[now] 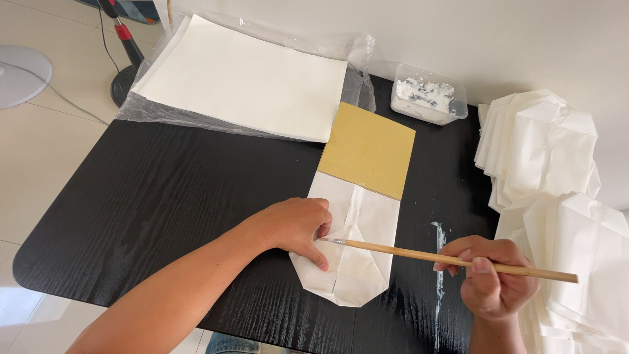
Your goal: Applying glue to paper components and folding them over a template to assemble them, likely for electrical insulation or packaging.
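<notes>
The left hand (298, 226) presses the folded white paper bag (354, 246) flat on the black surface (164, 203), while the right hand (488, 278) grips a wooden brush (419, 254) whose tip touches the bag beside the left fingers.

White folded paper (357, 246) and a mustard-yellow card (368, 149) lie on a black, wood-grained table (164, 196) streaked with white paste.

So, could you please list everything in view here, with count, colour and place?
table: one, black, under everything
folded paper bag: one, white, front centre
cardboard sheet: one, tan, tucked into the bag
paper stack: one, white, on clear plastic, far left
tub of paste: one, clear, far edge
folded bags pile: many, white, right
brush: one, wooden
left hand: pressing the bag
right hand: holding the brush
</notes>
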